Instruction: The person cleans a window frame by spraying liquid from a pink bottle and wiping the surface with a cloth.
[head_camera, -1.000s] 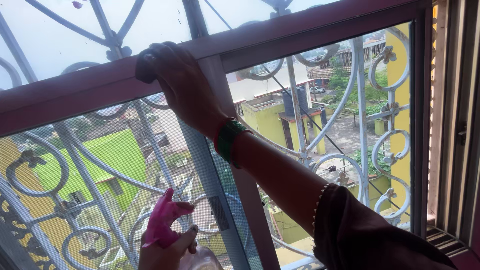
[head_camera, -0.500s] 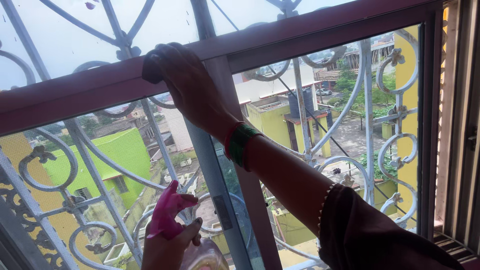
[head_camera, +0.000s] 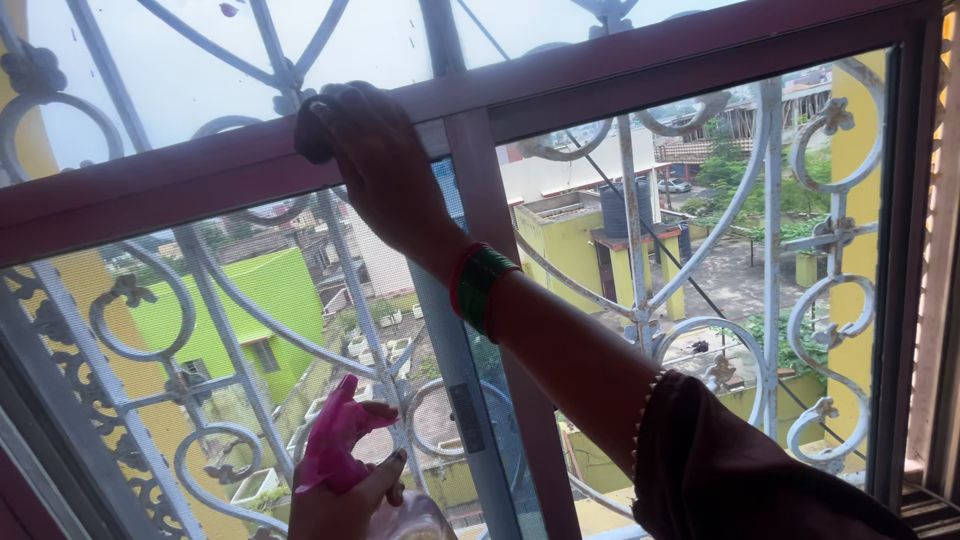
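Cloth (head_camera: 318, 130) sits bunched under the fingers of the right hand (head_camera: 375, 165), pressed flat against the dark red window frame (head_camera: 150, 195), so the grip there is a clamp of palm and fingers on the cloth rather than a closed fist. Judging by the reach, the arm stretches up and across so the hand can bear down along the horizontal bar. Well below that grip and to its left, the left hand (head_camera: 345, 495) is closed round a spray bottle (head_camera: 335, 450), its pink trigger head pointing up and toward the glass (head_camera: 300, 330) (the clear body of the bottle is mostly cut off at the lower edge). It is held low, it seems, to keep it ready but out of the wiping arm's way. Beyond the glass stands a white curled metal grille (head_camera: 770, 250). Compared with half a second ago, the upper hand sits in much the same spot on the bar, and the bottle has barely shifted
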